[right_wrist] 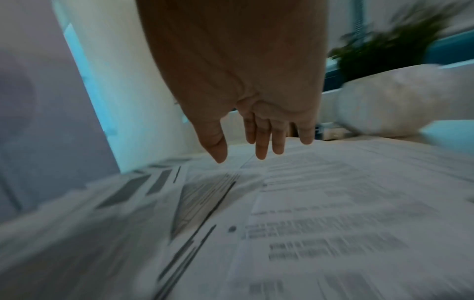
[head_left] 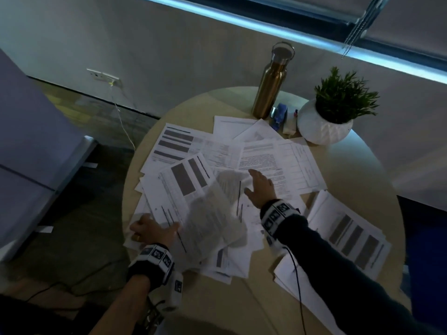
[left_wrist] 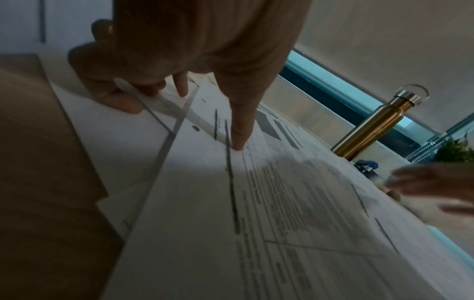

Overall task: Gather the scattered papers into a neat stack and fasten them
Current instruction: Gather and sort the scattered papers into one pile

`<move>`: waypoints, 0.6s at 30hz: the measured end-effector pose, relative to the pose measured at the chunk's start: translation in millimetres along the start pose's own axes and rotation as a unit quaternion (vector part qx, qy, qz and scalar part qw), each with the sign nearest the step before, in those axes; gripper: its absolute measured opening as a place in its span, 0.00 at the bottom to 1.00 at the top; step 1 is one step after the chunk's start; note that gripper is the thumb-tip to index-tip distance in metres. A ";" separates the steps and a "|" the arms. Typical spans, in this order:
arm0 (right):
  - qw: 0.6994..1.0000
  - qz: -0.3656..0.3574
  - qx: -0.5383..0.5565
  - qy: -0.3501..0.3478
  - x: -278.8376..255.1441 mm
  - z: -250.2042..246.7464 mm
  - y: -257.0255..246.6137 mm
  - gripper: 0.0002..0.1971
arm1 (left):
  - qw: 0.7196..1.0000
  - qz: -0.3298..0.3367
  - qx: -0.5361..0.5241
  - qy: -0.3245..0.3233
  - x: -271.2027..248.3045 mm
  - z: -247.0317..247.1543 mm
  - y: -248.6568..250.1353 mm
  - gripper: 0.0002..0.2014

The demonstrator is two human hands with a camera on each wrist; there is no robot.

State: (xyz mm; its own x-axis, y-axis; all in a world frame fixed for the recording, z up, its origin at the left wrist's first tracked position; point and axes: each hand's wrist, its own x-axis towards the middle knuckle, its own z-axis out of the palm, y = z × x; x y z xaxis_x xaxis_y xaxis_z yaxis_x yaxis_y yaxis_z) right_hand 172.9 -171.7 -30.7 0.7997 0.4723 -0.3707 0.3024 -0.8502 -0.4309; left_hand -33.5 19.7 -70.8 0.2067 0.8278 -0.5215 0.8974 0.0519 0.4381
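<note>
Printed papers lie scattered and overlapping across a round pale table. My left hand grips a loose bunch of sheets at the table's left edge. In the left wrist view its thumb presses on top of the sheets while the fingers curl underneath. My right hand hovers flat over the middle papers, fingers straight and holding nothing. A blue stapler sits at the back between the bottle and the plant pot.
A gold metal bottle and a white pot with a green plant stand at the table's far side. Another pile of sheets lies at the right. A thin cable runs from my right wrist. Floor lies left of the table.
</note>
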 end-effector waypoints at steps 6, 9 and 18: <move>0.989 -0.033 -0.108 -0.092 69.9 10.2 -39.6 0.35 | 1.000 -0.007 0.028 0.002 -1.0 3.3 13.9 0.52; 0.985 -0.037 -0.055 -0.162 69.8 17.6 -46.6 0.16 | 0.999 -0.017 0.039 0.011 0.8 10.7 16.4 0.50; 0.986 0.120 0.113 0.028 12.7 25.3 -0.7 0.09 | 0.997 -0.017 -0.044 0.065 6.1 4.7 -5.1 0.21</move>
State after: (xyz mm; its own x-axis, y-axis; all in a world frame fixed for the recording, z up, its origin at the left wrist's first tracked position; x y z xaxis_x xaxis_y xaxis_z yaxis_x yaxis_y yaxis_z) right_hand 169.7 -159.2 -56.0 0.8636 0.2453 -0.4404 -0.0172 -0.8588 -0.5120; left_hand -35.0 21.9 -79.6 0.1198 0.8897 -0.4406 0.8640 0.1252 0.4877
